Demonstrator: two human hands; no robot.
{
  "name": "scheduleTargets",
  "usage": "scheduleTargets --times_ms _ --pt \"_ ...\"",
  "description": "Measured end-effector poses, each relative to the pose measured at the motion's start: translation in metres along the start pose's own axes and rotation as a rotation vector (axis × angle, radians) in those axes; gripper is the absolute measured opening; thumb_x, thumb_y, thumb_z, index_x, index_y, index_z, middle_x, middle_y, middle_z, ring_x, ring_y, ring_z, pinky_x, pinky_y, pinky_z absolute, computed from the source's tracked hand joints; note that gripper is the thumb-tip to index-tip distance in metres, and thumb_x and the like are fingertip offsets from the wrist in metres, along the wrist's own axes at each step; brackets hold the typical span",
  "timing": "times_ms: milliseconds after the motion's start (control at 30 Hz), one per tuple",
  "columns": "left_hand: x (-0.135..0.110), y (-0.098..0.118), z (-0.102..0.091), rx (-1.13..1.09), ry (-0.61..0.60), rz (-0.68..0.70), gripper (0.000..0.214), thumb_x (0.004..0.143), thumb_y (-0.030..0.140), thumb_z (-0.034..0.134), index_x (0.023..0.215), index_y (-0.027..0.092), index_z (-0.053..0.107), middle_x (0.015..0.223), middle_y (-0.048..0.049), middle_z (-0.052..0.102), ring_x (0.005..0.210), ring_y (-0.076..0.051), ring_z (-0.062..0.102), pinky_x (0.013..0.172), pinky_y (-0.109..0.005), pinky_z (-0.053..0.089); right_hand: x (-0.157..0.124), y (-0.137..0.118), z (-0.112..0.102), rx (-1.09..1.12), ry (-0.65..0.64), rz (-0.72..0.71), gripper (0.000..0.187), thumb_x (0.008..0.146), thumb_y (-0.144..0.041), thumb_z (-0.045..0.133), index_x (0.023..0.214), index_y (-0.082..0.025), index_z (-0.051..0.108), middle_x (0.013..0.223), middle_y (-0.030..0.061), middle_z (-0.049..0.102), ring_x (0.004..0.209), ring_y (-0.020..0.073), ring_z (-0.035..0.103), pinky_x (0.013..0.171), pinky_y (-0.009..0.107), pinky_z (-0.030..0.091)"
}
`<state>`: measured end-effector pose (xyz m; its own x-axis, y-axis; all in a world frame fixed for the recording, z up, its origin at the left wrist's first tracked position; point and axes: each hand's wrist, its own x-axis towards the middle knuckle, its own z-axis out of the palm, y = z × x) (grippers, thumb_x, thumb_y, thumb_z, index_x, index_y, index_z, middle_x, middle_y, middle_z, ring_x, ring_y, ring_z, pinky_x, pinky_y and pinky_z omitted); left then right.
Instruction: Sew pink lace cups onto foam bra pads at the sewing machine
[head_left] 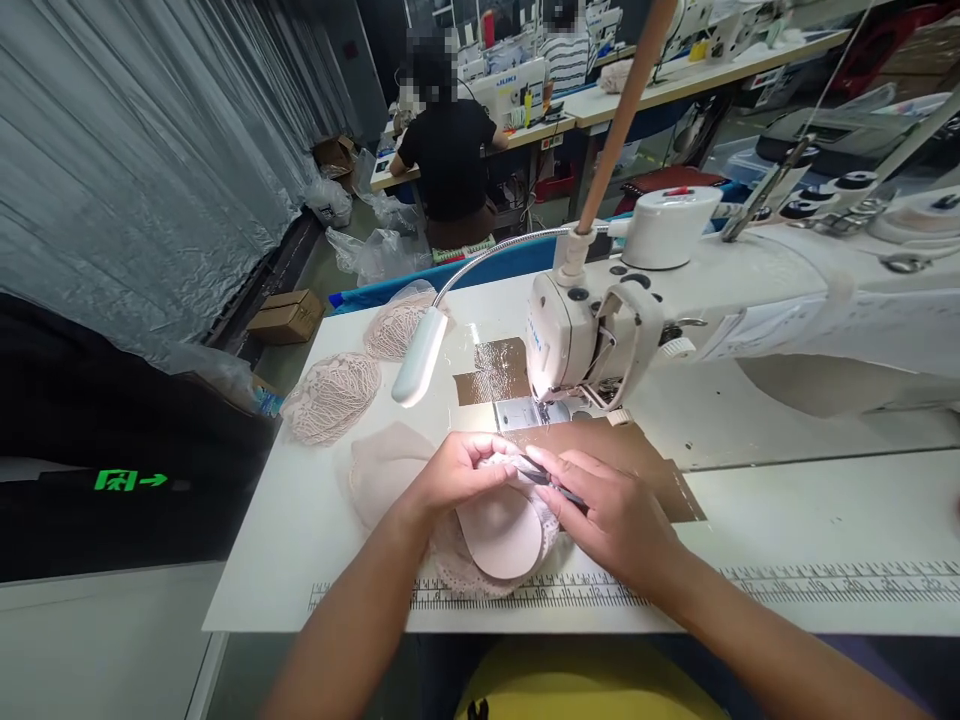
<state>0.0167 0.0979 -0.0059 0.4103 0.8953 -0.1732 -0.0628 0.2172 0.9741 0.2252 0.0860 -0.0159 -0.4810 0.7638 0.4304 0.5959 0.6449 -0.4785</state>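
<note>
A pale pink padded bra cup (pixel 501 535) with lace trim lies on the white sewing table (pixel 300 520), just in front of the sewing machine head (pixel 581 345). My left hand (pixel 457 472) pinches the cup's upper edge with its fingers closed on the lace. My right hand (pixel 611 510) grips a small dark metal tool (pixel 547 480), like snips or tweezers, with its tip at the same edge. The two hands almost meet over the cup. The needle area sits a short way behind them.
Two lace cups (pixel 334 395) and a folded pale fabric piece (pixel 382 465) lie to the left. A gooseneck lamp (pixel 420 355) hangs over the table. A ruler strip (pixel 825 580) runs along the front edge. A person in black (pixel 450 150) sits at another machine behind.
</note>
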Motion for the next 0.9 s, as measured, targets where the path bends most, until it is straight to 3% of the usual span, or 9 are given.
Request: scheduleTargets --times_ms 600,900 --pt "0.0006 0.0031 0.0031 -0.125 0.040 -0.113 0.030 0.072 0.034 0.074 0.084 0.008 0.069 0.084 -0.0110 0.070 0.081 -0.020 0.065 0.083 -0.034 0.048 -0.0014 0.0061 0.0057 -0.085 0.116 -0.059 0.031 0.088 -0.016 0.051 0.117 -0.009 0.061 0.076 0.0042 0.063 0.065 0.0149 0.058 0.059 0.026 0.045" --pt "0.0013 0.0029 0.0041 -0.155 0.044 -0.131 0.027 0.071 0.034 0.075 0.077 0.008 0.068 0.071 -0.0056 0.067 0.067 -0.013 0.060 0.073 -0.026 0.047 -0.0020 0.0050 0.0062 -0.093 0.137 -0.071 0.031 0.089 -0.017 0.049 0.117 -0.013 0.061 0.075 0.0046 0.064 0.066 0.0149 0.059 0.061 0.026 0.047"
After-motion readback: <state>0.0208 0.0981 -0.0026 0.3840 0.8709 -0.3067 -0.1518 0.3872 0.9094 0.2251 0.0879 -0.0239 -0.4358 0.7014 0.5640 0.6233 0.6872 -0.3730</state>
